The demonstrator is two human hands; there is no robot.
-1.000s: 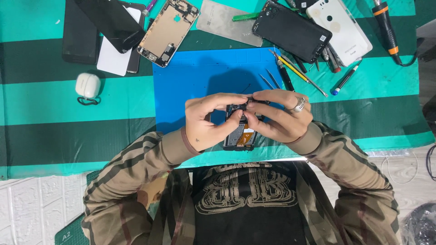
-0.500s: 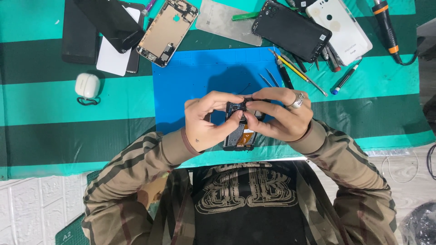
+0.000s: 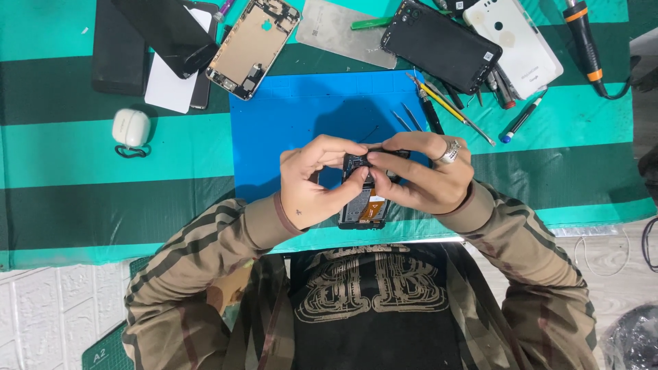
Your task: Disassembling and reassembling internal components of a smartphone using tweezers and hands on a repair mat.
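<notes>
**Both hands locked on opened phone over blue mat**

Barely shifted since a second ago: same two-handed clamp, fingertips nudged a touch at the top edge, phone in the same spot. Left hand (image 3: pixel 317 179) wrapped round the phone (image 3: pixel 363 204) from 9 o'clock, thumb across its open back, fingers curled over the top. Right hand (image 3: pixel 423 175) closing in from 3 o'clock, fingertips pinching at the phone's upper edge, ring (image 3: pixel 449 152) on one finger. Both gripping, neither open. Phone held upright-ish between the palms, orange and silver innards showing, hovering at the near edge of the blue mat (image 3: pixel 288 116); touching the mat or not, cannot tell.

Around it: tweezers (image 3: pixel 406 120) on the mat at 1 o'clock, just beyond the right fingers. Gold phone frame (image 3: pixel 252 46) at 11 o'clock, partly off the mat. Black phone (image 3: pixel 439 46) and white phone (image 3: pixel 513 42) at 1 o'clock, side by side. Yellow-handled tool (image 3: pixel 449 104) slanting below them. White earbud case (image 3: pixel 131 128) well out at 9 o'clock on the striped cloth (image 3: pixel 82 178).
</notes>
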